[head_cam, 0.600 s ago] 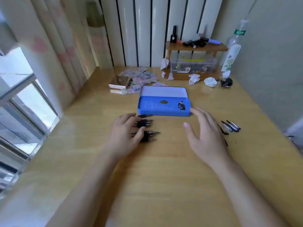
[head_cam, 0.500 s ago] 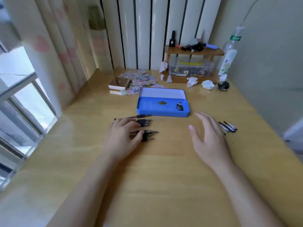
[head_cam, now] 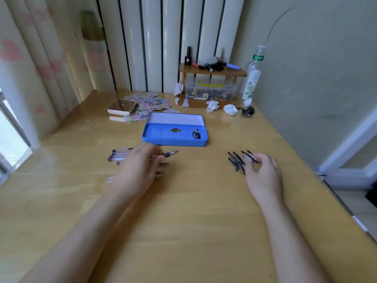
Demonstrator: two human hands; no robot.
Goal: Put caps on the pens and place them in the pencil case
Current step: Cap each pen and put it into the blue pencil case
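Note:
A blue tin pencil case (head_cam: 157,134) lies open in the middle of the wooden desk, its pale lid (head_cam: 175,119) folded back. Several uncapped clear-barrelled pens (head_cam: 120,155) lie side by side in front of it on the left. My left hand (head_cam: 138,172) rests over them, its fingers closed on one pen (head_cam: 171,153) whose tip points right. Several black pen caps (head_cam: 236,160) lie in a loose group on the right. My right hand (head_cam: 264,173) is at their right edge, fingertips pinching one cap (head_cam: 249,155).
At the back stands a small wooden shelf (head_cam: 213,71) with cosmetics over a clear plastic box (head_cam: 211,91). Beside it are a plastic bottle (head_cam: 252,78), crumpled tissues (head_cam: 230,109), scattered paper notes (head_cam: 151,104) and a shiny box (head_cam: 122,107). The desk's right edge drops beside the wall.
My right hand has moved right, from the desk's middle to the caps, and closed on one. My left hand has shifted on the pens and taken hold of one.

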